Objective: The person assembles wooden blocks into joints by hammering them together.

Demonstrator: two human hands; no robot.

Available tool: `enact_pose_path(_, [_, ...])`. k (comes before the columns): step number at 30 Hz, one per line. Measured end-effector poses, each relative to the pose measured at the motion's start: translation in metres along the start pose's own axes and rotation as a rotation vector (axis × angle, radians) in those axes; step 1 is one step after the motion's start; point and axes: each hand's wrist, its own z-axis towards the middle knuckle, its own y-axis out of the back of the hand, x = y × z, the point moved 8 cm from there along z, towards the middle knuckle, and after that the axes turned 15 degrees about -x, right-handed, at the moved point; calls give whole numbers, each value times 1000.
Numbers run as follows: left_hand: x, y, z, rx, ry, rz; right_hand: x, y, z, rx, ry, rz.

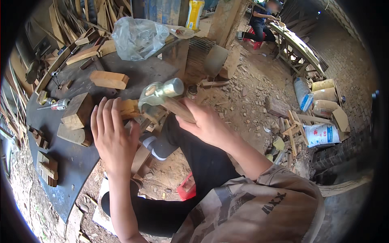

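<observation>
My right grip (202, 123) clenched a hammer (164, 93) beside the wood piece (129, 108); my left grip's (115, 141) hold was unclear, work apparently unfinished.

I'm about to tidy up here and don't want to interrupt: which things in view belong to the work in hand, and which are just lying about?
In use:
- hammer, gripped in the right hand
- pale wood piece, beside the left hand

Apparently lying about:
- clear plastic bag
- yellow container
- white-and-blue sack
</observation>
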Motion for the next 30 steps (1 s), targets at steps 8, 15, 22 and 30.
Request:
enact_pose_path(8, [-3, -5, 1, 20, 16, 109, -12, -1, 7, 5, -8, 27])
enact_pose_path(15, [-4, -13, -1, 23, -25, 144, -18, -12, 10, -36, 8, 218])
enact_pose_path(22, [-3, -12, 3, 80, -45, 116, -15, -13, 11, -23, -4, 244])
enact_pose_path(30, [4, -5, 9, 200, 52, 46, -23, -13, 19, 6, -39, 211])
